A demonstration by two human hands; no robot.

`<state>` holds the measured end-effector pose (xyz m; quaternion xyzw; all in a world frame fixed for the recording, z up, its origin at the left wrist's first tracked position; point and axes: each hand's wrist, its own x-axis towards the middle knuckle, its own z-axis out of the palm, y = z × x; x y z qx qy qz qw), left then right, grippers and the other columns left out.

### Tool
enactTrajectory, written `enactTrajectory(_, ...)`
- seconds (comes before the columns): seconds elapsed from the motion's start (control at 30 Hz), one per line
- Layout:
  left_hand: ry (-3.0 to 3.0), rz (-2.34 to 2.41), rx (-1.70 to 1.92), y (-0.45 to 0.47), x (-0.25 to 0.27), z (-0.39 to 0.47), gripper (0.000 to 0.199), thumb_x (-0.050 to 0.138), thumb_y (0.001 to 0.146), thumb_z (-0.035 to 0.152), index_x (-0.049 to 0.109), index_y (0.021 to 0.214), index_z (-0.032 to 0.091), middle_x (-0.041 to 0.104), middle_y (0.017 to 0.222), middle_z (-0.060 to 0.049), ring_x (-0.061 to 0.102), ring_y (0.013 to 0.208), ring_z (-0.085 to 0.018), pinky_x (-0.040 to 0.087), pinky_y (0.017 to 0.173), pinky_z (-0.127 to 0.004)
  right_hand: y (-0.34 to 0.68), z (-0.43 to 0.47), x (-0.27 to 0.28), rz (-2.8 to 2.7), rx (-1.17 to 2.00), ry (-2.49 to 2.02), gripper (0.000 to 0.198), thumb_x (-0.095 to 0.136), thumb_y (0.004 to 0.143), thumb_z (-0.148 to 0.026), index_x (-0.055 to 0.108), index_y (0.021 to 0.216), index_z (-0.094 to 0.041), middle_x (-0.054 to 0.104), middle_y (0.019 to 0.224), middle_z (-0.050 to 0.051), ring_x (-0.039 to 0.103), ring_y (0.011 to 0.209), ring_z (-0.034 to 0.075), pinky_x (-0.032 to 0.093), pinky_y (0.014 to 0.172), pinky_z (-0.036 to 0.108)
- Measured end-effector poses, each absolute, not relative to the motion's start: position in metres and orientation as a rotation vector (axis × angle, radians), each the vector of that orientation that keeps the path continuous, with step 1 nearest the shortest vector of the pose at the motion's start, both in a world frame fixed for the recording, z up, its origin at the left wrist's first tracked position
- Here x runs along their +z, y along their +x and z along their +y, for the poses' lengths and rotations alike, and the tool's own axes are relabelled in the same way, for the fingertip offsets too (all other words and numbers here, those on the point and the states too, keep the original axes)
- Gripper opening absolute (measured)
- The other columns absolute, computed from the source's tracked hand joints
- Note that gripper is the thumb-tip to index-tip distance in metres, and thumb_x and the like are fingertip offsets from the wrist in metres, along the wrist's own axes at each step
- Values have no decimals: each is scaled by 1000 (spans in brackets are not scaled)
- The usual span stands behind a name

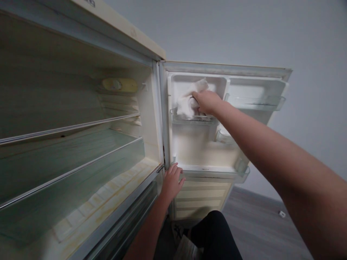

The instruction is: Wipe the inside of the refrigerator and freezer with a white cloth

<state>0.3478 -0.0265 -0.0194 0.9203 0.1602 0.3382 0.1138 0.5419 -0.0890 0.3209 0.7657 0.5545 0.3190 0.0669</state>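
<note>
- fridge door (200, 151) stands open; its upper-left door compartment (179, 83) holds a white cloth (187, 103); nothing else can be made out in that bin
- clear rail (193, 120) runs along the front edge of that compartment; cloth bunched just above it, towards the hinge side
- right hand (206, 102) is inside the same compartment; fingers curled narrow on the cloth, pressing it to the back wall; cloth sticks out above and to the hinge side of the knuckles, fingertips buried in the folds
- upper-right door shelf (255, 103) has a clear guard; contents too faint to tell
- lower door shelf (217, 169) runs along the door's bottom edge; only its clear end piece (242, 168) shows at the far corner
- left hand (171, 181) rests flat at the bottom hinge corner, where door meets cabinet (151, 151); fingers spread loosely, holding nothing, tips touching the lower door shelf edge
- main cabinet: two glass shelves (81, 159) visible, yellowish stains on the floor panel (108, 206); thermostat dial housing (119, 85) at the top of the back wall
- grey floor (257, 224) below; person's dark-clad knee (214, 234) at bottom edge
</note>
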Motion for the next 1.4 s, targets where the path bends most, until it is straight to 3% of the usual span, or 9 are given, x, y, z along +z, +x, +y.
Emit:
enactTrajectory(0.17,2716,487,977,348,-19,-29,24,70,82,18,55,100,22,65,120,-12,48,137,-32,47,105,-52,542,-89,313,1429,1108,2364,41,57,92,-35,65,119,-6,64,122,29,59,119,44,41,97,60)
enactTrajectory(0.3,2729,481,967,349,-20,-28,23,70,83,20,56,102,22,65,121,-12,48,137,-32,46,106,-51,547,-86,318,1496,1121,2364,38,55,92,-38,71,108,-8,70,108,22,63,114,40,41,98,61)
enactTrajectory(0.43,2735,517,954,349,-20,-29,21,69,84,21,56,101,22,65,121,-12,48,137,-31,45,108,-50,538,-98,336,1509,910,2518,38,56,86,-28,69,117,-10,69,117,20,64,111,35,48,96,47)
enactTrajectory(0.53,2724,525,954,349,-20,-30,22,69,84,21,56,101,22,64,120,-12,48,138,-31,45,109,-50,521,-115,345,1741,950,2559,40,43,93,-25,65,122,-10,66,123,19,62,114,32,48,95,42)
enactTrajectory(0.7,2717,521,953,349,-20,-30,23,68,83,18,56,101,22,64,121,-13,47,138,-32,44,108,-51,471,-120,296,1902,901,2389,45,49,95,-38,55,131,-12,63,124,18,60,108,33,46,93,46)
enactTrajectory(0.8,2709,524,956,349,-20,-30,23,69,82,17,55,101,21,64,121,-13,48,138,-33,45,108,-52,447,-102,251,1839,1232,2285,57,56,92,-44,49,135,-7,56,130,25,53,114,38,39,99,54)
enactTrajectory(1.0,2724,518,981,349,-23,-26,24,70,82,18,56,101,21,64,120,-13,48,136,-32,45,108,-50,452,-71,228,1927,1503,2185,36,34,102,-22,55,127,-7,60,114,22,54,101,32,43,87,47)
enactTrajectory(1.2,2749,507,969,347,-23,-21,25,71,82,20,55,101,21,63,122,-13,49,135,-33,46,107,-50,479,-88,211,2067,1696,2020,50,28,102,-17,40,151,-12,59,123,17,51,114,29,36,107,52)
enactTrajectory(1.4,2724,507,996,347,-20,-26,23,69,83,20,55,101,23,64,120,-12,48,137,-32,45,108,-50,513,-126,192,2035,1734,2379,61,45,94,-22,40,154,-17,54,140,15,40,138,31,23,121,55)
